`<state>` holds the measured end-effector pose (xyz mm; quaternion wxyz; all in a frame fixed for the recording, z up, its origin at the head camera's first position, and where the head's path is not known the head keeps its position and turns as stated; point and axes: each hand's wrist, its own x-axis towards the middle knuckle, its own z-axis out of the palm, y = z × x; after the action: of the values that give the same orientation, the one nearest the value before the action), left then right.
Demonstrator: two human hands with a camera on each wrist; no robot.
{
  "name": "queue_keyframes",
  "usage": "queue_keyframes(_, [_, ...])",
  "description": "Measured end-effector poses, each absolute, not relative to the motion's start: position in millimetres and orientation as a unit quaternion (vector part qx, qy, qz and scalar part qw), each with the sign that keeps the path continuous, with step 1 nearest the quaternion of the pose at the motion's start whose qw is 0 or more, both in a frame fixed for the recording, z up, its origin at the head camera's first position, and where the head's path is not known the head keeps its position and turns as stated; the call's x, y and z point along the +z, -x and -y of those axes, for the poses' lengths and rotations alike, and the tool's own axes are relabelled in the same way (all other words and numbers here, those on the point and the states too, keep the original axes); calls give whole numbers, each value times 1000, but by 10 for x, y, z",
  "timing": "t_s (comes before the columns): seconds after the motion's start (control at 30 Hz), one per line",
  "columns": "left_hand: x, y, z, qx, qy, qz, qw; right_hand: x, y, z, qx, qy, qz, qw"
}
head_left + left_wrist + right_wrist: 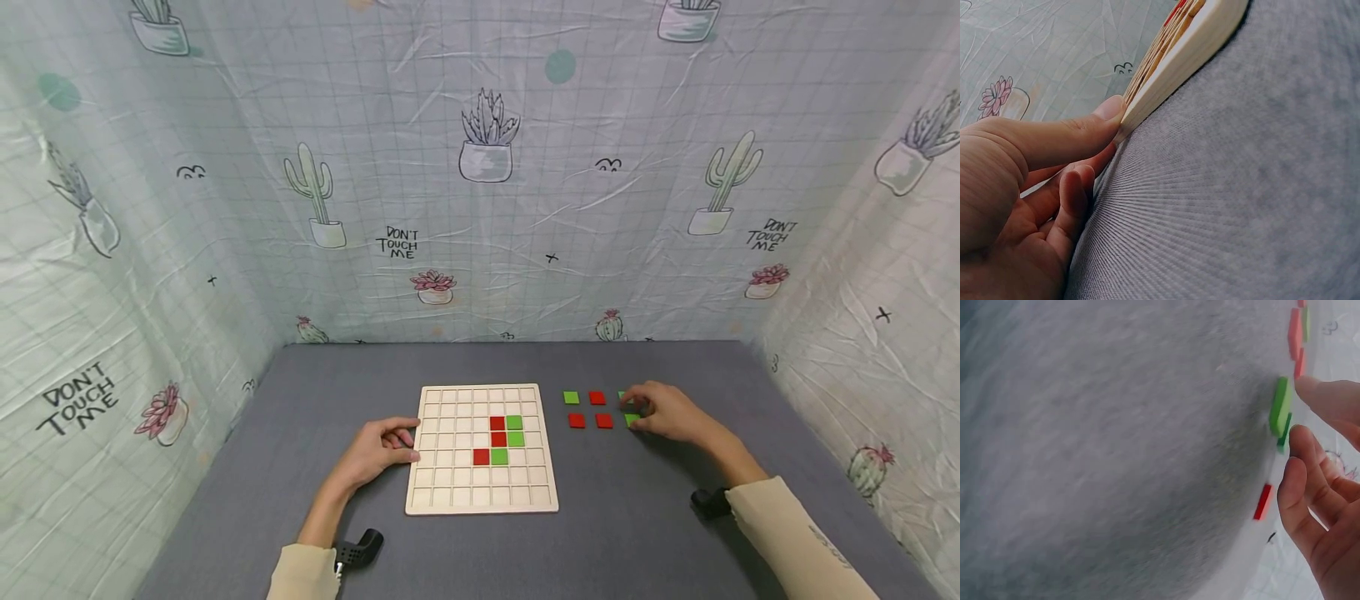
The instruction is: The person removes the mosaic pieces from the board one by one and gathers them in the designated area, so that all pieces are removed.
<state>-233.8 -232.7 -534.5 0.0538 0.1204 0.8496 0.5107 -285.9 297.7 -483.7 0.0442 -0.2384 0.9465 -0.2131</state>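
Note:
A pale wooden grid board (pixel 444 477) lies on the grey table, with several red and green square tiles in its cells, one being a red tile (pixel 482 457). My left hand (pixel 378 446) touches the board's left edge with thumb and index finger, the other fingers bent. In the left wrist view the thumb (pixel 1079 134) lies against the rim. My right hand (pixel 667 410) is over the loose tiles, thumb and fingers apart around a near green tile (pixel 1280 406). Behind it a second green tile (pixel 1284 434) is partly covered by the fingers.
Left of the right hand lie more loose tiles, among them a green tile (pixel 571 397) and a red tile (pixel 597 398). Another red tile (pixel 1263 501) shows beyond the fingers in the right wrist view. Patterned cloth (pixel 480 225) surrounds the table (pixel 585 533).

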Motion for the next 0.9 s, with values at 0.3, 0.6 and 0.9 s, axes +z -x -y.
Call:
queue_keyframes(0.3, [-5335, 2338, 2317, 512, -118, -849, 49, -4771, 2906, -2658, -229, 268, -935, 37])
queue_keyframes(0.6, [-5337, 2327, 2317, 513, -124, -848, 49, -4734, 2908, -2178, -223, 306, -925, 34])
queue_keyframes(0.9, [-5343, 2330, 2318, 508, -123, -851, 51, -4744, 2873, -1704, -229, 324, -916, 57])
